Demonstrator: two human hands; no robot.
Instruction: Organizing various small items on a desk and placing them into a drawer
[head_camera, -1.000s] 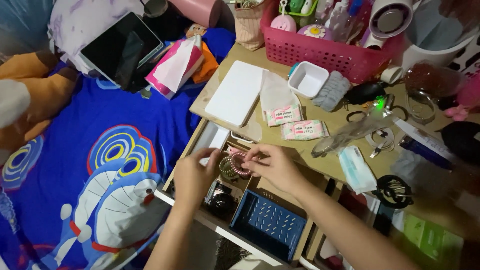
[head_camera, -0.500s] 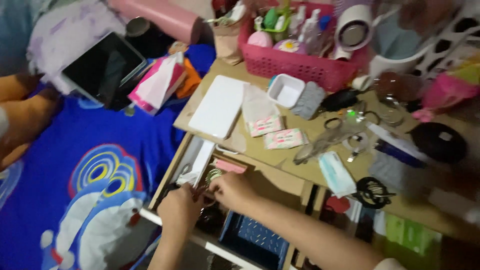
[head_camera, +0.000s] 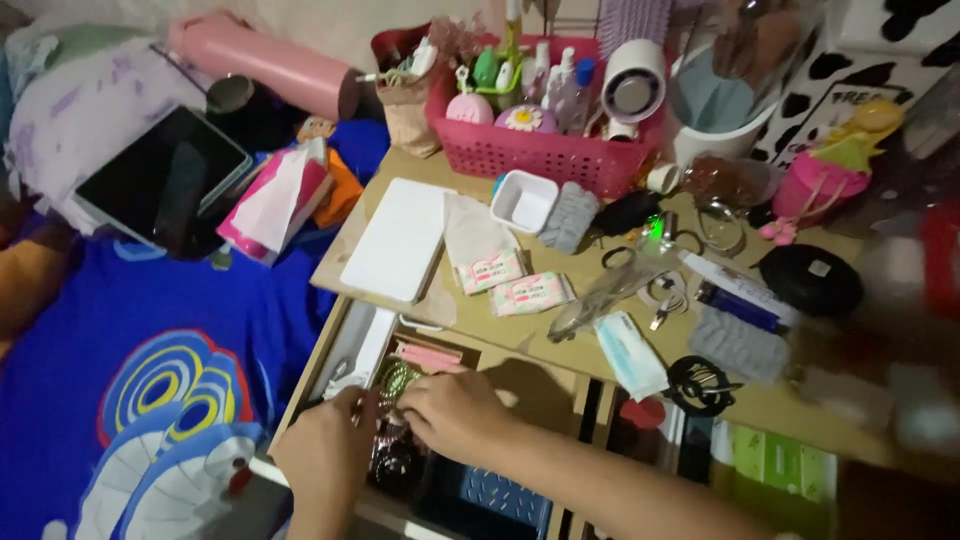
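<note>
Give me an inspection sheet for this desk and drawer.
Surface: wooden desk, crowded, drawer pulled open.
Job's things: spiral hair ties in the drawer, under the hands.
Clutter: pink basket, white tray, wipe packs, face mask.
Grips: left hand and right hand both in the drawer; grasp unclear.
Cables: white coiled cable.
Surroundings: blue cartoon bedsheet, tablet, pink bottle.

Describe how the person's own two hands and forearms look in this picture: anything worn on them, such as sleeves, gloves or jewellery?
Both the left hand and the right hand are bare: no gloves, and no rings or watch can be made out. The forearms are uncovered, with no sleeves showing as far as the frame's lower edge. The picture is dim and slightly blurred, so fine details cannot be told.
</note>
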